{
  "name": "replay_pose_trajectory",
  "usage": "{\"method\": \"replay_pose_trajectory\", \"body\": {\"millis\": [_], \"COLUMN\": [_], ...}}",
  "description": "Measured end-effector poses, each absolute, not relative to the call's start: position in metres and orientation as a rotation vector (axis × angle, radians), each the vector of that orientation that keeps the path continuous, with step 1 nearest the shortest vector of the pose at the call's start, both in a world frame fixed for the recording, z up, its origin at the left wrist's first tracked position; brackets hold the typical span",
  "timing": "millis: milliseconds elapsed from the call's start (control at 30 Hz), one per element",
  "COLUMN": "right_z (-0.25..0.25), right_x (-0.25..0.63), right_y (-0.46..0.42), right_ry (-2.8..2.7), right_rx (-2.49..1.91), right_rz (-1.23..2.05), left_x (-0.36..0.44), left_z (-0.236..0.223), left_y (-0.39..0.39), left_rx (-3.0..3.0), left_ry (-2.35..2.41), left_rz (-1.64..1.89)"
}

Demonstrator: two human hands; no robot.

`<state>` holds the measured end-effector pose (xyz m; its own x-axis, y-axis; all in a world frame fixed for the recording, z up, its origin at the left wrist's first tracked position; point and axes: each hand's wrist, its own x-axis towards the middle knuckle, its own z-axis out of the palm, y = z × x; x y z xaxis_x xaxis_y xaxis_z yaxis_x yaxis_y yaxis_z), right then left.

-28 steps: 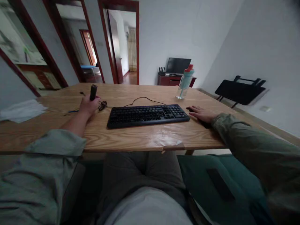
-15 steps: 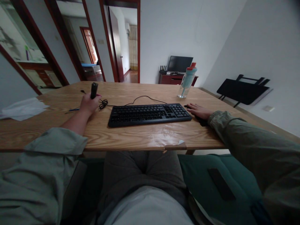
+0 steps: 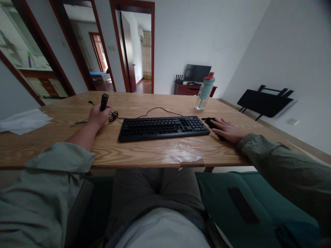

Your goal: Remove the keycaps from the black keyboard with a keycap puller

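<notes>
My left hand [image 3: 96,117] rests on the wooden table [image 3: 155,151], left of the keyboard, and is closed around a black stick-shaped device [image 3: 103,102] that stands upright. A coiled black cable [image 3: 113,116] lies just right of this hand. My right hand [image 3: 227,130] lies flat with its fingers stretched out over a black mouse [image 3: 210,121], right of the black keyboard [image 3: 162,126]. The front of the mouse shows past my fingertips. The keyboard's cable runs back across the table.
A teal water bottle [image 3: 205,91] with a red cap stands behind the mouse. White paper [image 3: 23,120] lies at the table's left end. A black phone [image 3: 243,205] lies on the green cushion beside my legs. A black folded chair [image 3: 266,101] leans against the right wall.
My right hand has drawn back slightly toward me, so more of the mouse's front shows. My left hand still holds the black device upright in the same place.
</notes>
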<state>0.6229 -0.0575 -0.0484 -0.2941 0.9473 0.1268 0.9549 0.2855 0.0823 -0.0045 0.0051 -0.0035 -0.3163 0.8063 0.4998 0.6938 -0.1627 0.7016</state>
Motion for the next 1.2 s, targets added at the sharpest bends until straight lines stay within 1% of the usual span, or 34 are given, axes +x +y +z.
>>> {"method": "replay_pose_trajectory", "body": {"millis": [100,267,500,667,800,1033,1200], "right_z": [-0.053,-0.047,-0.058,-0.046,-0.042,-0.062,-0.062], "right_x": [0.619,0.619,0.624,0.620,0.621,0.623,0.621], "right_y": [-0.061,-0.056,-0.041,-0.031,-0.009,0.016,0.016], "right_ry": [-2.407,-2.562,-2.620,-2.358,-2.282,-2.542,-2.610], "right_rx": [-1.907,-1.801,-1.609,-1.903,-1.865,-1.664,-1.650], "right_rz": [-0.152,-0.081,-0.179,-0.172,-0.178,-0.191,-0.171], "left_x": [-0.004,-0.004,-0.003,-0.005,-0.007,-0.005,-0.004], "left_z": [-0.004,-0.004,-0.003,-0.004,-0.005,-0.004,-0.004], "left_y": [0.005,0.004,0.002,0.004,0.005,0.004,0.004], "left_rx": [1.751,1.777,1.743,1.777,1.790,1.782,1.769], "left_ry": [1.970,1.960,1.987,1.972,1.966,1.960,1.964], "left_rz": [1.481,1.500,1.485,1.471,1.466,1.445,1.432]}}
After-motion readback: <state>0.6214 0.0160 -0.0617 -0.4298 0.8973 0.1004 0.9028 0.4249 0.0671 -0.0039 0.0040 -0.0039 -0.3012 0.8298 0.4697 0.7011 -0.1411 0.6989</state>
